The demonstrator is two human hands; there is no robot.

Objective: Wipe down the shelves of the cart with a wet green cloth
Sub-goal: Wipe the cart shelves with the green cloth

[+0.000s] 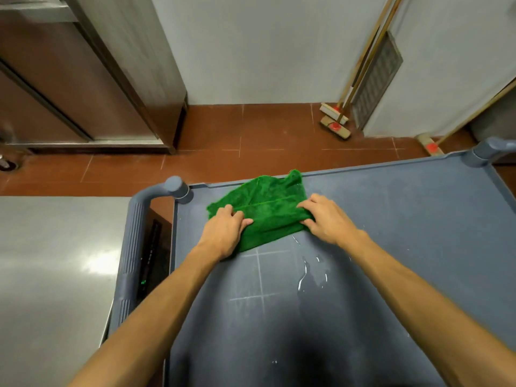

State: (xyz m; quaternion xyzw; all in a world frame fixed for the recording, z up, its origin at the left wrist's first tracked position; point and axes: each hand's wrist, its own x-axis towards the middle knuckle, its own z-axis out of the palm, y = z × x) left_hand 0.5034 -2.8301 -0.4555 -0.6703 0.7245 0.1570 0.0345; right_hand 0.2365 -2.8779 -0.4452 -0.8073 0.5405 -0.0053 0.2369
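The grey plastic cart shelf (pixel 391 261) carries the folded wet green cloth (pixel 268 213) at its far left. With fingers curled, the left hand (pixel 224 231) and right hand (pixel 328 219) pinch its side edges. It looks soft and limp, probably water-heavy, and is best gripped at the folds. A small puddle (pixel 310 272) lies nearer.

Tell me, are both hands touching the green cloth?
Touching. The head view shows the left hand and the right hand both gripping the green cloth, which lies on the cart shelf.

Even overhead light; glare patch on steel counter (pixel 97 263); dark shadow on cart shelf (pixel 279 344); edges bowed, soft.
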